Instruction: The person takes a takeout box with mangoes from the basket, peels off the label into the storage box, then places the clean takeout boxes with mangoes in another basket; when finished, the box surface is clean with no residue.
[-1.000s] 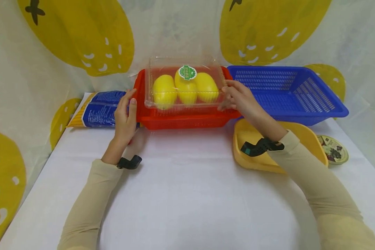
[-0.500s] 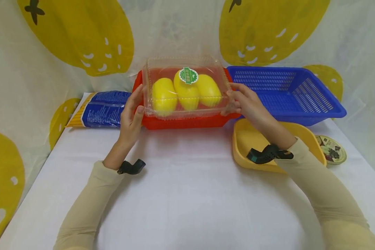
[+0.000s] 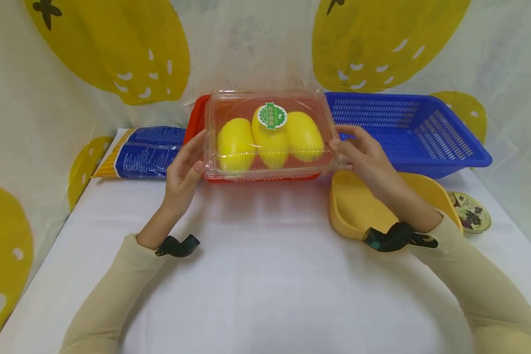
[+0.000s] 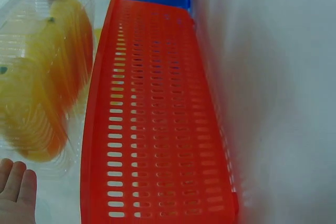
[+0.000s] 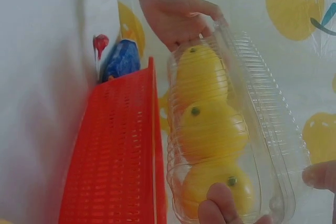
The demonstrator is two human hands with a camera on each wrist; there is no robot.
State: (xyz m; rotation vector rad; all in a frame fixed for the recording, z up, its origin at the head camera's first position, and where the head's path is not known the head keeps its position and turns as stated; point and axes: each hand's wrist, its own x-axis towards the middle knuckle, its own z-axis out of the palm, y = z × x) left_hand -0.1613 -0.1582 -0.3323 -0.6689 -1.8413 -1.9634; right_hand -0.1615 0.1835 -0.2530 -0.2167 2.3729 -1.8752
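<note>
A clear plastic box (image 3: 214,108) with a green-and-white sticker holds three yellow fruits (image 3: 236,145). Both hands carry it raised above the red basket (image 3: 197,115), whose slotted side shows apart from the box in the wrist views. My left hand (image 3: 183,169) grips the box's left end, thumb at the front corner; from the right wrist view, its fingers bend under that end. At the opposite end my right hand (image 3: 367,157) holds on, with fingers low on the box and the thumb (image 5: 320,176) by its edge. The box hides most of the basket in the head view.
Right of the red basket is a blue basket (image 3: 478,160), with a yellow basin (image 3: 336,216) before it and a round labelled tub (image 3: 472,212) beside that. A blue-and-yellow packet (image 3: 150,152) lies left. A small red object (image 5: 101,41) is near the packet.
Both hands have brought the box of fruits nearer to me and upward, from over the red basket's back toward its front. The baskets, basin and packet stay in place.
</note>
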